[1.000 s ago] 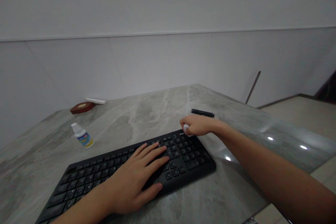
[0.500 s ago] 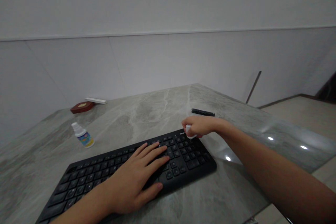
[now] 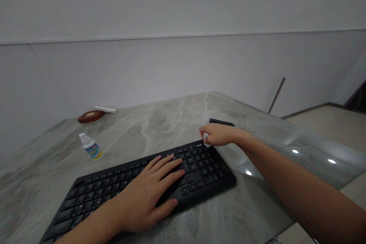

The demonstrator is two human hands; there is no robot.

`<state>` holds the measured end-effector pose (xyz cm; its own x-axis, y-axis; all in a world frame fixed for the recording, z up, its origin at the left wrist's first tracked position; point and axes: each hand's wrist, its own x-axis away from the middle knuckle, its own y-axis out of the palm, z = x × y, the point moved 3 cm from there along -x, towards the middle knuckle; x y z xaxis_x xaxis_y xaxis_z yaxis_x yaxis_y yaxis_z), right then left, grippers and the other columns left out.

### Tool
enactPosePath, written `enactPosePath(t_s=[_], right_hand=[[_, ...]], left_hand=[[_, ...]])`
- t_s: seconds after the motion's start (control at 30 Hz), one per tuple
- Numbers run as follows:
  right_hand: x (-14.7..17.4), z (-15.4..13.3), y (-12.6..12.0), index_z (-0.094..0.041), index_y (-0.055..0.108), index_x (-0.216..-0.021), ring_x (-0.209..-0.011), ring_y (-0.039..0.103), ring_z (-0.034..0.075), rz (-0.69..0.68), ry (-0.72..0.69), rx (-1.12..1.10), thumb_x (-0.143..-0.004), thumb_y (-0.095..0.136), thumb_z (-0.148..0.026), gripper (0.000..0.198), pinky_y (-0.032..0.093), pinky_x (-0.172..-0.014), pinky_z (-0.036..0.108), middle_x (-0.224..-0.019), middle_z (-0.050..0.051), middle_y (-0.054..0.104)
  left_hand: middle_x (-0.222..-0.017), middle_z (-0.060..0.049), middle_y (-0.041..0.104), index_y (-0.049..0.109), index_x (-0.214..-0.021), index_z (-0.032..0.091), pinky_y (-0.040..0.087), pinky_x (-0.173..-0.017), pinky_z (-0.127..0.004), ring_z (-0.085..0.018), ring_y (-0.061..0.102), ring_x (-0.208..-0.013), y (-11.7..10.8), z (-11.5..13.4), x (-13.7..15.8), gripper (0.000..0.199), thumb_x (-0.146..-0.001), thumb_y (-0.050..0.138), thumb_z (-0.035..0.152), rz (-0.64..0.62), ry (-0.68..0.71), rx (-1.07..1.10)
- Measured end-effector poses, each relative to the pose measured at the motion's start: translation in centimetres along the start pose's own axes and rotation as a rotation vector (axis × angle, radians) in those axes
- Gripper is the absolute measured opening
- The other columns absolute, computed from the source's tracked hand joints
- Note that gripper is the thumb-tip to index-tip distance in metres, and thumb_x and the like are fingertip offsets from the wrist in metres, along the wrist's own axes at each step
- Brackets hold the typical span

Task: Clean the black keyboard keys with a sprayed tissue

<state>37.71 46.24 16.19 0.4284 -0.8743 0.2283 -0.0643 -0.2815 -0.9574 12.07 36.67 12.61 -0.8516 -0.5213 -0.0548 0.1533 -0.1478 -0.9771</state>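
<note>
A black keyboard (image 3: 197, 194) lies at a slant on the grey marbled table. Flat across its middle keys rests my left hand (image 3: 150, 194), fingers spread and holding nothing. At the far right corner of the keyboard, above the number pad, my right hand (image 3: 219, 134) is closed on a white tissue (image 3: 206, 139). Only a small bit of the tissue shows below the bent fingers. Just behind the right hand lies a black pen (image 3: 221, 122).
A small white bottle (image 3: 90, 147) with a blue and yellow label stands left of the keyboard's back edge. By the wall are a dark red box (image 3: 90, 116) and a white strip (image 3: 105, 109). The table (image 3: 171, 122) ends at the right above a floor.
My right hand has moved slightly up and back at the keyboard's corner, uncovering more of the lettering there. My left hand stays in place.
</note>
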Motion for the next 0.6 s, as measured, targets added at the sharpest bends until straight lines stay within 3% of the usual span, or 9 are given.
enactPosePath(t_s=[0.13, 0.3, 0.43, 0.6], right_hand=[[0.20, 0.25, 0.01, -0.012, 0.066, -0.094, -0.082, 0.064, 0.024, -0.110, 0.062, 0.015, -0.072, 0.050, -0.013, 0.027, 0.040, -0.064, 0.029, -0.094, 0.014, 0.070], [-0.03, -0.38, 0.00, -0.013, 0.067, -0.093, -0.082, 0.063, 0.022, -0.024, -0.036, -0.051, -0.072, 0.051, -0.015, 0.026, 0.042, -0.066, 0.028, -0.095, 0.012, 0.070], [0.21, -0.29, 0.32, -0.012, 0.066, -0.094, -0.068, 0.062, 0.019, -0.171, 0.043, -0.075, -0.069, 0.050, -0.014, 0.030, 0.040, -0.058, 0.027, -0.085, 0.011, 0.070], [0.25, -0.48, -0.02, -0.012, 0.065, -0.091, -0.080, 0.063, 0.021, -0.074, -0.021, -0.023, -0.071, 0.050, -0.016, 0.025, 0.041, -0.065, 0.028, -0.095, 0.013, 0.069]], left_hand=[[-0.160, -0.004, 0.028, 0.035, -0.149, 0.029, 0.022, -0.118, -0.060, -0.034, 0.025, -0.146, 0.04, -0.07, 0.02, 0.061, -0.092, 0.057, 0.031, 0.029, 0.008, 0.024], [-0.159, -0.005, 0.029, 0.034, -0.149, 0.030, 0.022, -0.117, -0.061, -0.034, 0.027, -0.145, -0.10, 0.04, -0.01, 0.060, -0.093, 0.056, 0.031, 0.039, 0.016, 0.026], [-0.159, -0.005, 0.029, 0.034, -0.149, 0.029, 0.022, -0.118, -0.060, -0.034, 0.025, -0.146, -0.10, 0.07, 0.02, 0.061, -0.093, 0.057, 0.031, 0.036, 0.017, 0.027], [-0.160, -0.005, 0.027, 0.034, -0.150, 0.029, 0.023, -0.117, -0.060, -0.033, 0.024, -0.146, -0.13, 0.10, 0.00, 0.060, -0.094, 0.055, 0.032, 0.012, 0.006, 0.006]])
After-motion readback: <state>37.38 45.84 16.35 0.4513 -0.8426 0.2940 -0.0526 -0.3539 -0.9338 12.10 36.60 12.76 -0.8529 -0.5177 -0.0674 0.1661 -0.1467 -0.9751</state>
